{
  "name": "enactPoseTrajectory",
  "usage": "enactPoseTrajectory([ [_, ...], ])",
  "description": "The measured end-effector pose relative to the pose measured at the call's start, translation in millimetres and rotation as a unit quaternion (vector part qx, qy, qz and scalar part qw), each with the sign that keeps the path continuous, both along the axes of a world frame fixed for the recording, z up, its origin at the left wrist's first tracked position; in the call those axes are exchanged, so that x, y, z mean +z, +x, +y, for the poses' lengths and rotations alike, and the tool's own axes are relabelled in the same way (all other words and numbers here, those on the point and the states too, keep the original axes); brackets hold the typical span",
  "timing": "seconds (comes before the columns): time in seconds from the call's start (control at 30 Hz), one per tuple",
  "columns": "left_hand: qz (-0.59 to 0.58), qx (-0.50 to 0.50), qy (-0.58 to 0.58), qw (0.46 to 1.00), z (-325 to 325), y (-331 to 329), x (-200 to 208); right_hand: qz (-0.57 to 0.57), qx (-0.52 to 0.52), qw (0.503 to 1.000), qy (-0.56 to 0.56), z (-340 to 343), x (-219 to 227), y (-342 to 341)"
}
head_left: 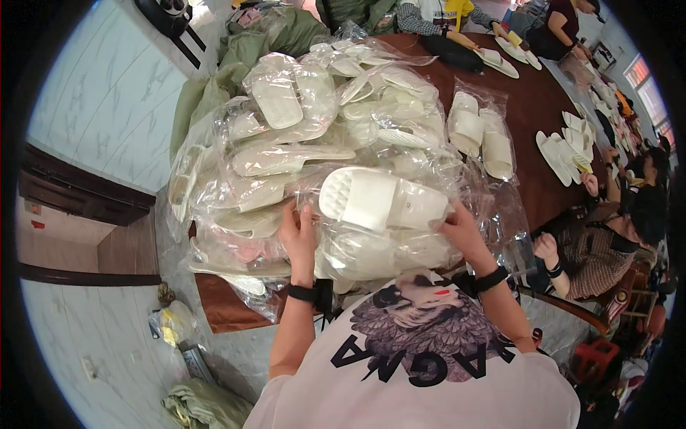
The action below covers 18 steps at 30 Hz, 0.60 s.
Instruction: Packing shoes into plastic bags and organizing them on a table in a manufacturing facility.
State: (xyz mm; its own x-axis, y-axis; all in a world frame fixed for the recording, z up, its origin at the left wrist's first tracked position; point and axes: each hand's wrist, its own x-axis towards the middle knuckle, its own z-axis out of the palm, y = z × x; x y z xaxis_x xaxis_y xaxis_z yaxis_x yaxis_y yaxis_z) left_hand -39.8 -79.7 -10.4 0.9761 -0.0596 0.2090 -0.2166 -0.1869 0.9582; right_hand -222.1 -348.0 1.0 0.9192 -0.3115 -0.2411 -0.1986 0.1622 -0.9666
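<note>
The step in hand looked like the handling of one white slipper (368,200), which lay strap up on the near side of a heap of bagged slippers (293,159), between the person's two hands and seemingly within clear film. The right hand (466,232) had its fingers drawn in at the slipper's right end, thumb and fingertips nearly meeting, and appeared to pinch that edge together with the film. The left hand (299,232) stood upright just beyond the other end, apart from the slipper itself, its thumb and fingers slightly parted (whether they gripped a fold of film, I could not tell, since the glare hid it). The heap covered much of the brown table (532,154), with another bagged pair (480,136) lying flat to its right. As I judged it, the next move called for a sure hold on the film at both ends and a light, level pull, because loose plastic crowded the hands and could easily snag on its neighbours.
</note>
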Motion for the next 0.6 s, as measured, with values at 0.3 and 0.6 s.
enactPoseTrajectory([
  [0.3,-0.059,-0.022,0.158,0.985,-2,-23,6,-0.024,-0.131,0.990,0.037,12,2,0],
  [0.6,-0.097,0.013,0.185,0.978,-7,-25,-2,0.158,0.013,0.985,-0.067,5,10,-23],
])
